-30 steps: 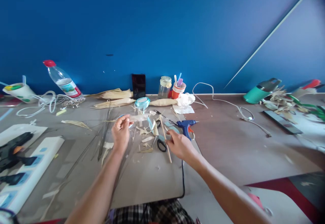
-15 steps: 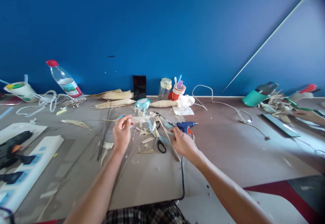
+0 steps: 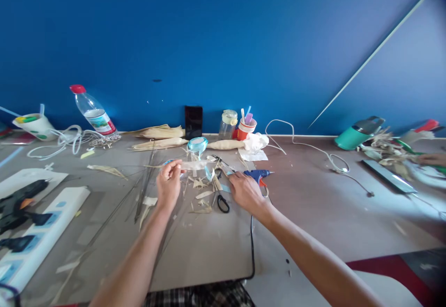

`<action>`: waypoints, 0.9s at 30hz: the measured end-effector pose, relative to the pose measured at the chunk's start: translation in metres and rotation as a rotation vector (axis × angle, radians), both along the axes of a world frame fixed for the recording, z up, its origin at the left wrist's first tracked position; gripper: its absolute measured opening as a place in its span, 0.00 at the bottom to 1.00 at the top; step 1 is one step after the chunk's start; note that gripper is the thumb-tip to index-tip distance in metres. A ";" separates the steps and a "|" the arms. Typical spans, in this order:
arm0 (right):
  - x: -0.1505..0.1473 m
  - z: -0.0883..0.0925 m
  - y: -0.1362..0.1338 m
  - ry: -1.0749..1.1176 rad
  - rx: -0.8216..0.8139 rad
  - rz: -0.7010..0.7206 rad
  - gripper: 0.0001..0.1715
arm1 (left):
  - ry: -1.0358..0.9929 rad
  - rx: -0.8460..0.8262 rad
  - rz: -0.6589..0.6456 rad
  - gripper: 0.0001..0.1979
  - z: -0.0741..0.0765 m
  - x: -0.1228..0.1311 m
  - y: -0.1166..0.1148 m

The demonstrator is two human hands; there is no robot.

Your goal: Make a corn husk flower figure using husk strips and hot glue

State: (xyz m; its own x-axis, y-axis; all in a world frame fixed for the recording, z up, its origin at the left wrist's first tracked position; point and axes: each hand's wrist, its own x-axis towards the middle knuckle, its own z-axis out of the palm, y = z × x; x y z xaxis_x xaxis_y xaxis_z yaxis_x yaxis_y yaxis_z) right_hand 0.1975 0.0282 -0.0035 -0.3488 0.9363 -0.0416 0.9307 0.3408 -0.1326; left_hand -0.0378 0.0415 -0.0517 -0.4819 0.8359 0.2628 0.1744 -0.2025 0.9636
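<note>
My left hand (image 3: 169,184) is raised a little over the table, its fingers pinched on one end of a pale husk strip (image 3: 193,164) that runs out to the right. My right hand (image 3: 245,191) lies low with curled fingers beside the blue glue gun (image 3: 258,174). It seems closed on a thin wooden stick (image 3: 223,171), whose tip shows left of the fingers. Black-handled scissors (image 3: 222,203) lie between my hands among husk scraps. A light blue ribbon spool (image 3: 197,144) sits just beyond.
At the back stand a water bottle (image 3: 93,112), a black phone (image 3: 193,122), a jar (image 3: 228,123) and an orange cup (image 3: 246,128). A white power strip (image 3: 42,232) and a black glue gun (image 3: 17,202) lie left. Another person's hand (image 3: 432,159) works far right by a teal jug (image 3: 355,133).
My right hand has slid forward and right, toward the blue glue gun, and the stick no longer shows below it. My left hand keeps the husk strip in place.
</note>
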 end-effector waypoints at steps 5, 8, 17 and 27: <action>-0.008 0.002 -0.014 0.076 -0.177 0.192 0.12 | 0.007 -0.010 0.023 0.14 -0.002 -0.002 0.002; -0.013 0.001 -0.022 0.114 -0.215 0.213 0.12 | 0.033 -0.011 0.028 0.14 -0.005 -0.003 0.003; 0.003 -0.004 0.039 0.019 0.059 0.011 0.17 | 0.303 -0.092 -0.068 0.14 0.001 -0.005 -0.001; -0.004 -0.013 0.070 -0.081 0.112 0.054 0.17 | 0.558 -0.116 0.018 0.24 0.001 -0.011 0.004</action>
